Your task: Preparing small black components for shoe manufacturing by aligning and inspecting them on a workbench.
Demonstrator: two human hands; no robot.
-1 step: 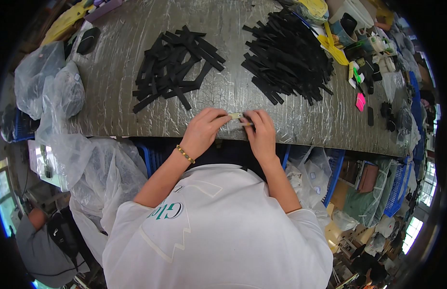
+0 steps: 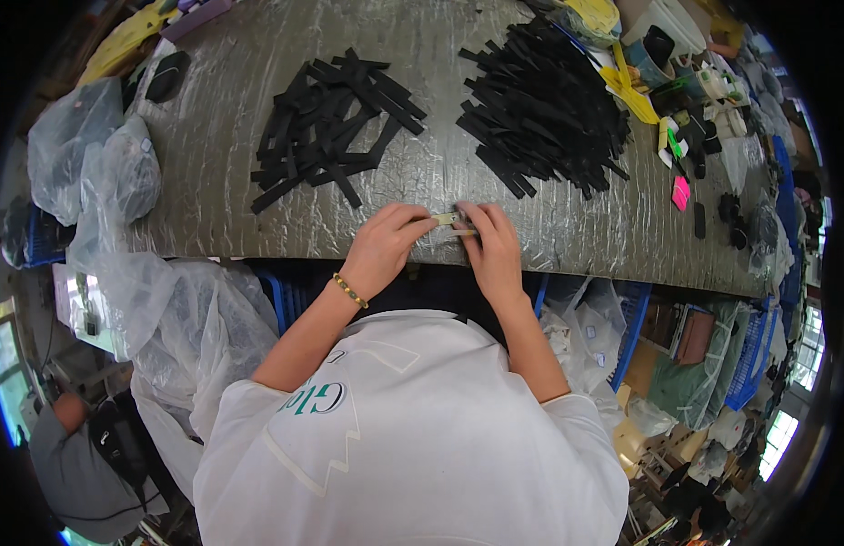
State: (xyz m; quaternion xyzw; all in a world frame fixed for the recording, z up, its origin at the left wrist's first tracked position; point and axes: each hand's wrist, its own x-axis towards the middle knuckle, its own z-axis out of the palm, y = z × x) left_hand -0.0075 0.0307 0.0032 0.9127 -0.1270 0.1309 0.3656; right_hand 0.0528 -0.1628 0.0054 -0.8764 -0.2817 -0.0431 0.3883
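Observation:
Over the table's near edge, my left hand [image 2: 386, 238] pinches a small, flat, pale yellowish piece [image 2: 446, 219] with a dark spot near its right end. Opposite it, my right hand [image 2: 495, 250] has its fingers bent in close to that end. A thin pale stick-like thing [image 2: 463, 233] pokes out from under the right fingertips; its kind is too small to tell. Beyond my left hand lies a loose heap of black strips [image 2: 317, 136]. A larger, denser pile of black strips [image 2: 549, 109] lies beyond my right hand.
The table [image 2: 213, 209] has a wrinkled, shiny cover. Clear plastic bags [image 2: 122, 168] sit at its left edge. Tubs [image 2: 654, 41], a pink tag [image 2: 681, 193] and small tools crowd the right side. Blue crates [image 2: 631, 328] stand below the edge. A person in grey [image 2: 76, 473] is at lower left.
My right fingertips have shifted slightly at the end of the pale piece, and the thin stick-like thing has moved a little with them. My left hand stays in place.

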